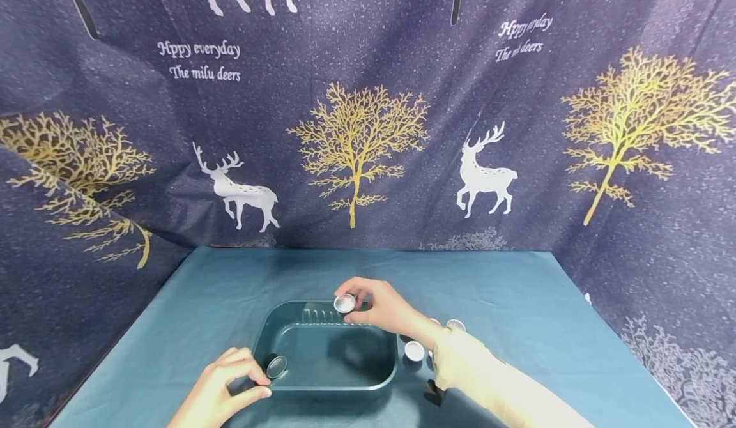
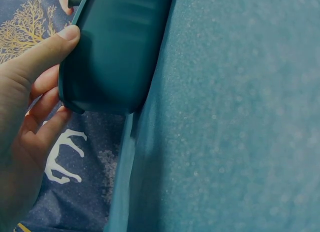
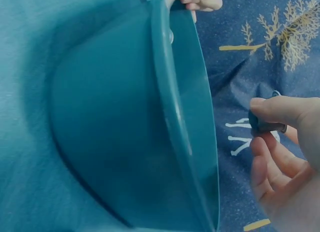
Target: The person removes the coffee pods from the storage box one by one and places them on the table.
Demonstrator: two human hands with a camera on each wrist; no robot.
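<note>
A small dark coffee capsule [image 3: 267, 126] with a silver round lid is pinched between the thumb and fingers of my right hand [image 1: 376, 303]. In the head view this capsule is over the far right rim of a dark green plastic tray [image 1: 324, 389]. My left hand [image 1: 227, 380] grips the tray's near left corner, thumb outside the rim, as the left wrist view also shows. Just beside those left fingertips, another capsule [image 1: 276, 366] lies tilted in the tray's corner; whether they touch it I cannot tell.
Several capsules stand right of the tray, one with its silver lid [image 1: 414, 351] up, some partly hidden by the right forearm. A dark object [image 1: 435, 393] lies nearer the front. Behind the blue-green table cover [image 1: 489, 281] hangs a patterned curtain [image 1: 397, 223].
</note>
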